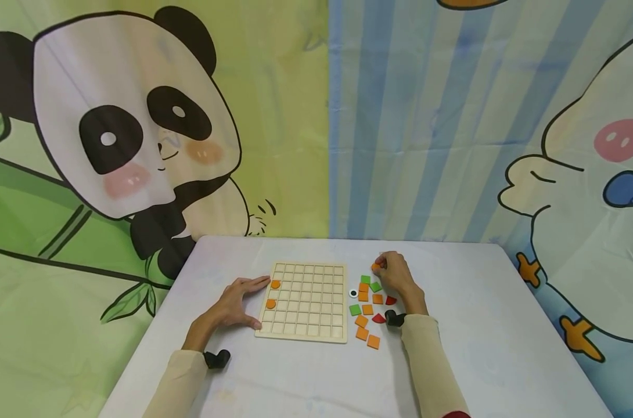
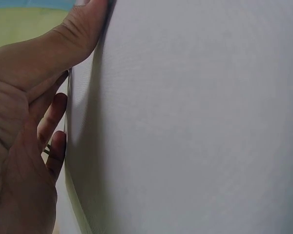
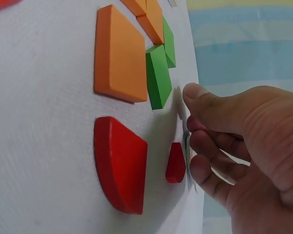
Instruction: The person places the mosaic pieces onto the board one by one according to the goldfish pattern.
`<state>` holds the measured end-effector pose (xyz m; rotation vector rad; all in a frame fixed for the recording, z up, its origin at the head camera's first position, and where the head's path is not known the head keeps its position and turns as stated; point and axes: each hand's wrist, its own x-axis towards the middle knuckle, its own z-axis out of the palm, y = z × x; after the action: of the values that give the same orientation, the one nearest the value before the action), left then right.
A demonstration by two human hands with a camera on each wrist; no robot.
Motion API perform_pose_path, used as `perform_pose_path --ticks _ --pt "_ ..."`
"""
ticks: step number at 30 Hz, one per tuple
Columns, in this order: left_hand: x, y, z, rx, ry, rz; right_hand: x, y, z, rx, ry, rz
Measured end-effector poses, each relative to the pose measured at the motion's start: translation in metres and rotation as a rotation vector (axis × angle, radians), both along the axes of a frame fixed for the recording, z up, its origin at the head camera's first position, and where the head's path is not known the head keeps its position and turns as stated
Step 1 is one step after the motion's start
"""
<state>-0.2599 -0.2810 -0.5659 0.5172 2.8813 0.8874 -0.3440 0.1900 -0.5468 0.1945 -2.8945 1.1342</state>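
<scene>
A square pale wooden grid board (image 1: pixel 309 302) lies on the table, with two orange round pieces (image 1: pixel 276 284) near its left edge. My left hand (image 1: pixel 235 305) is spread along that edge, fingertips at the upper part and thumb by the lower left corner. Beyond the loose pieces, my right hand (image 1: pixel 395 273) pinches an orange piece (image 1: pixel 376 266) between thumb and fingers; the right wrist view hides this piece. Close to that hand are a green square tile (image 3: pixel 158 78), an orange square tile (image 3: pixel 119 56) and a red rounded wedge (image 3: pixel 121 165). A smaller red piece (image 3: pixel 176 163) shows beside the curled fingers.
Right of the board lie several orange square tiles (image 1: pixel 373 342), green tiles (image 1: pixel 355 310), red wedges (image 1: pixel 378 318) and a white round piece with a black centre (image 1: pixel 353 293). The white table (image 1: pixel 295 383) ends at a cartoon-printed curtain (image 1: pixel 290 116).
</scene>
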Motion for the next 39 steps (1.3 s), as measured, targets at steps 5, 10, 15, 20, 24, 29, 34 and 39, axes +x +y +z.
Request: perform_pose_path --ticks 5,10,15,20,24,29,34,39 --pt "0.001 -0.001 -0.002 0.000 -0.003 0.003 0.002 0.001 -0.002 0.008 0.002 0.015" --pt "-0.001 -0.001 -0.002 0.009 -0.005 0.004 0.004 0.000 0.001 -0.029 0.051 0.031" --pt "0.000 0.000 -0.002 0.007 0.002 0.003 0.009 -0.004 0.006 -0.072 0.052 0.044" --pt "0.001 -0.001 -0.004 0.000 -0.006 0.007 0.012 -0.008 0.010 -0.076 0.058 0.066" --pt "0.001 -0.001 -0.002 0.008 -0.003 0.001 0.013 -0.011 0.014 -0.068 0.112 0.111" --pt "0.001 0.000 0.000 0.016 0.006 -0.008 0.016 -0.017 0.016 -0.067 0.127 0.165" --pt "0.001 0.000 0.000 0.013 0.003 -0.002 0.020 -0.025 0.016 -0.052 0.136 0.212" --pt "0.001 0.000 -0.001 0.022 0.002 -0.002 0.024 -0.033 0.013 -0.078 0.127 0.276"
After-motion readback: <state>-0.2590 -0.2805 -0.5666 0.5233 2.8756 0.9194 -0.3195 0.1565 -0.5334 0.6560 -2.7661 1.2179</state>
